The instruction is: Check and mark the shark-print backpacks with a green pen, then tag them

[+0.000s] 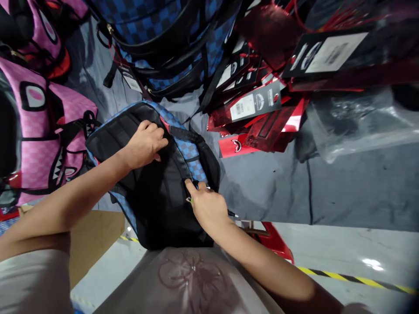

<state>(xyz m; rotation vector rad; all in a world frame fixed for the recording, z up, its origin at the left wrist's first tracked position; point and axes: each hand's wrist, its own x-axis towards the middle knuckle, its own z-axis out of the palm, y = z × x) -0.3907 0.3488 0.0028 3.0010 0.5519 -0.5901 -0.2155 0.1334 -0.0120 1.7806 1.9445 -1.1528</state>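
A blue-checked backpack with a black back panel point(157, 196) lies on the grey table cover, its lower end hanging over the edge toward me. My left hand point(145, 144) grips the bag's upper part near a strap, fingers curled on the fabric. My right hand point(206, 205) rests on the right side of the black panel, index finger stretched along the seam, with a thin pen-like object with a green band tucked in its fingers.
A second blue-checked bag point(163, 39) sits further back. Pink checked backpacks with shark-mouth prints point(42, 144) are stacked at the left. Red glossy hang tags and cards point(262, 113) pile up at the right, beside clear plastic bags point(356, 122). A cardboard box point(91, 240) stands below.
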